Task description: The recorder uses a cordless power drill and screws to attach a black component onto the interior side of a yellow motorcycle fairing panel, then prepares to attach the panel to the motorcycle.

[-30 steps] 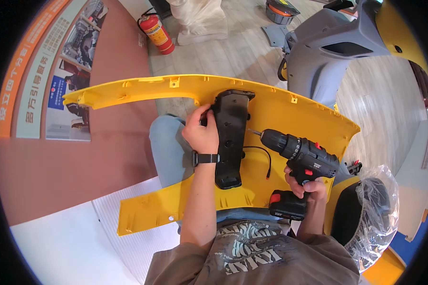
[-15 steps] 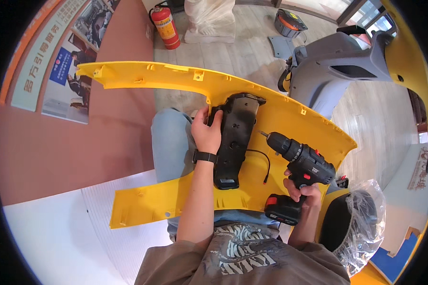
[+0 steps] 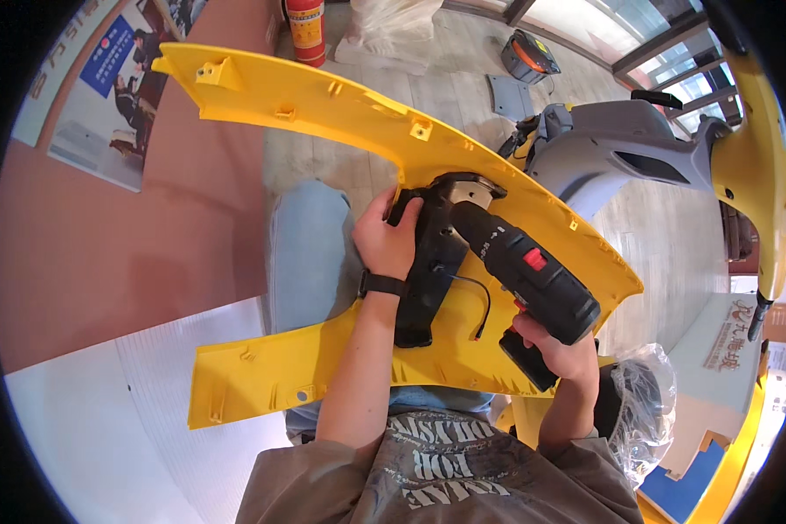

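Observation:
A long black plastic housing [image 3: 424, 301] lies against the inner side of a large curved yellow body panel [image 3: 314, 96], which rests across my lap. My left hand [image 3: 388, 237] is closed round the housing's upper left edge, thumb on its face. With my right hand [image 3: 552, 348] I grip a black cordless drill [image 3: 533, 271] with red switches. Its chuck is over the upper end of the housing; the bit's tip is hidden behind it. A thin black cable [image 3: 487, 297] curves out from the housing over the panel.
A grey and yellow scooter body [image 3: 594, 162] stands at the right. Farther back are a red fire extinguisher [image 3: 306, 33], a plastic-wrapped object [image 3: 389, 31] and a grey-orange case [image 3: 531, 58]. A plastic-wrapped black seat [image 3: 642, 406] is beside my right arm. A reddish wall [image 3: 201, 218] borders the left.
The drill has moved up and left, its front now over the housing's upper end. The panel's far left end has risen in view. My left hand keeps its hold.

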`<state>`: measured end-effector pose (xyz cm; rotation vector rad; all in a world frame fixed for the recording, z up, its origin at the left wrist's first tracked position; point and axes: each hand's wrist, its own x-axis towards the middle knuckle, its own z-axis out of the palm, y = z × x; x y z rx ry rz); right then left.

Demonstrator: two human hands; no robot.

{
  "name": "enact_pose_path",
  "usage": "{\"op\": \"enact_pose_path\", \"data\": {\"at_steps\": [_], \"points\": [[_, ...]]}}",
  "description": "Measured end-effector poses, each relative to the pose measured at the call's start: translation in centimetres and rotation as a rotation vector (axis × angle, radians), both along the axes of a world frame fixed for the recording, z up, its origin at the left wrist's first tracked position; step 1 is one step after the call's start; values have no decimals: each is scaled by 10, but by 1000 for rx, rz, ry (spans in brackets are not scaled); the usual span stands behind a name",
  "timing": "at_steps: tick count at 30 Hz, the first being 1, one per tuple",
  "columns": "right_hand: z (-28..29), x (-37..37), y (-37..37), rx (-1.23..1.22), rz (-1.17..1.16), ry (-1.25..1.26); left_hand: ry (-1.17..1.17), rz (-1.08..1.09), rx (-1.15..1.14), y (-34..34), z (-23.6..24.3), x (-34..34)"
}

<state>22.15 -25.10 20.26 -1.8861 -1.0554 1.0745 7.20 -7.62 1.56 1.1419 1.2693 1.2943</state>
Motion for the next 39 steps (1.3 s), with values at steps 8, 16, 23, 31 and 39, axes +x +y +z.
{"op": "enact_pose_path", "data": {"at_steps": [8, 16, 23, 31, 39], "points": [[5, -12, 38, -27, 132, -315, 38, 58, 54, -4, 12, -2], [1, -15, 47, -92, 74, -310, 102, 22, 4, -5, 21, -6], [4, -16, 49, -37, 143, -389, 53, 49, 30, -5, 19, -4], [13, -21, 52, -105, 174, -426, 55, 40, 0, -5, 17, -2], [12, -18, 53, -33, 248, -605, 34, 32, -5, -5, 12, -1]]}}
